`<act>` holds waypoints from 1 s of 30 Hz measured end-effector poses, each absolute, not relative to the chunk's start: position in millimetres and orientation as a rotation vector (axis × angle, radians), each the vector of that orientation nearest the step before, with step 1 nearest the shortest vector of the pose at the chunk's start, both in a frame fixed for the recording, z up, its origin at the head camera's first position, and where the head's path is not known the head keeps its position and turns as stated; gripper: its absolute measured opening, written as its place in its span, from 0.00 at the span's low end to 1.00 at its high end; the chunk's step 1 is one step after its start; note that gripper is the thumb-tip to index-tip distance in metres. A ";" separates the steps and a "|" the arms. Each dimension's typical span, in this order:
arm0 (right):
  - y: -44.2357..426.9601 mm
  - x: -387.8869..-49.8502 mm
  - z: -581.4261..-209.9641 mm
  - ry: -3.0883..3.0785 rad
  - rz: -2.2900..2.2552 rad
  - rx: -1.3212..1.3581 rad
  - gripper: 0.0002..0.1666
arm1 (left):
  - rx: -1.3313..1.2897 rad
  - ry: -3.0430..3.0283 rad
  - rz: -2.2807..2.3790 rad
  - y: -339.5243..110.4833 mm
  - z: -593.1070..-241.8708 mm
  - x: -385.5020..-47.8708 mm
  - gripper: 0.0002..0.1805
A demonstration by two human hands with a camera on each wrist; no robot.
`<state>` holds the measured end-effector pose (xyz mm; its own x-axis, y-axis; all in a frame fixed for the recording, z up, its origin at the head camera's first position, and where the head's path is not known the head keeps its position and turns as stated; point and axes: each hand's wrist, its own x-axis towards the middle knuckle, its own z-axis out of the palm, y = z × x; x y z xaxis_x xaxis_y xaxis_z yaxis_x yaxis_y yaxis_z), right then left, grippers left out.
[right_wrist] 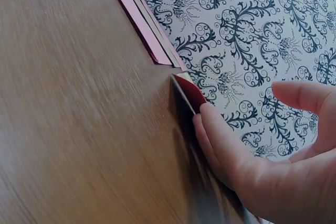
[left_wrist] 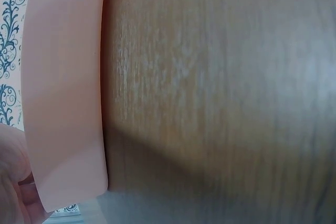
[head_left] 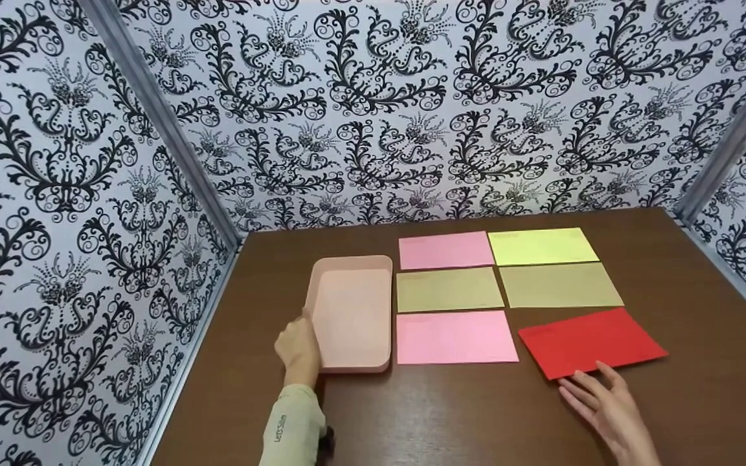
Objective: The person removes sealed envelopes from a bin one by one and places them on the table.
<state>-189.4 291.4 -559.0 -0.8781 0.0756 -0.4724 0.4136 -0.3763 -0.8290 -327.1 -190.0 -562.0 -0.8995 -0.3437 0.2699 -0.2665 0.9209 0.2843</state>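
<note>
At the left side of a peach-pink tray (head_left: 355,317), my left hand (head_left: 298,343) grips the side wall, fingers curled. The tray's outer wall (left_wrist: 65,93) fills the left part of the left wrist view, with part of that hand (left_wrist: 16,177) beside its lower end. A red envelope (head_left: 593,343) lies askew at the front right of the table. My right hand (head_left: 606,404) touches its near edge with extended fingers. In the right wrist view the thumb of the right hand (right_wrist: 262,166) stands apart from the envelope, and the fingertips meet its edge.
Flat in two columns right of the tray lie pink (head_left: 445,250), olive (head_left: 449,289), bright pink (head_left: 456,337), yellow (head_left: 543,246) and second olive (head_left: 561,285) envelopes. Patterned walls (head_left: 379,116) border the brown table (head_left: 425,414) at the back and sides.
</note>
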 end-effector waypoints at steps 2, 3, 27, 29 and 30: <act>288.5 -188.7 -560.0 1.621 -2.339 0.638 0.54 | 0.442 -2.776 -0.334 -190.4 -562.4 -326.5 0.18; 287.4 -188.4 -560.3 1.628 -2.330 0.631 0.53 | 0.442 -2.783 -0.326 -190.4 -562.9 -326.0 0.18; 282.0 -180.3 -566.8 1.261 -2.728 0.229 0.12 | 0.421 -2.819 -0.323 -189.9 -560.9 -326.5 0.13; 282.0 -180.0 -566.8 1.249 -2.728 0.217 0.13 | 0.418 -2.815 -0.318 -189.7 -561.0 -325.9 0.13; 281.7 -180.2 -566.5 1.256 -2.717 0.232 0.13 | 0.416 -2.812 -0.315 -189.6 -561.2 -325.7 0.13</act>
<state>-180.2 281.7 -566.5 -0.9784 -0.0616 -0.1973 0.1902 -0.6418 -0.7429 -325.7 -189.6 -561.2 -0.9192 -0.3109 0.2418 -0.2496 0.9347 0.2529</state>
